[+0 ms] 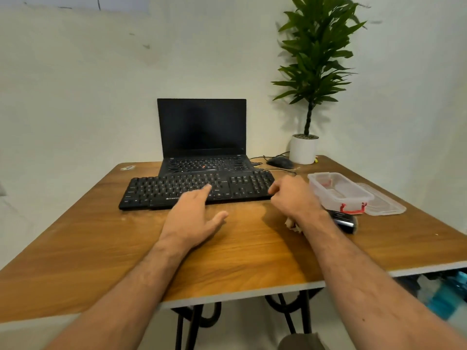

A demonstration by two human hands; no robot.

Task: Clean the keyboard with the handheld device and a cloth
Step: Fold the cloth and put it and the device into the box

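Observation:
A black external keyboard point(161, 190) lies on the wooden table point(101, 248), in front of an open laptop. My left hand point(195, 215) is flat and spread, its fingertips on the keyboard's front middle keys. My right hand point(293, 195) is loosely curled at the keyboard's right end; whether it grips the edge I cannot tell. A black handheld device point(345, 221) lies to the right of my right wrist, partly hidden by it. A crumpled pale cloth point(290, 223) peeks out under that wrist.
The black laptop point(202, 130) stands open with a dark screen. A wired mouse point(280, 162) and a potted plant point(304, 147) sit at the back right. A clear plastic box point(338, 192) with red clips and its lid point(384, 203) lie at the right.

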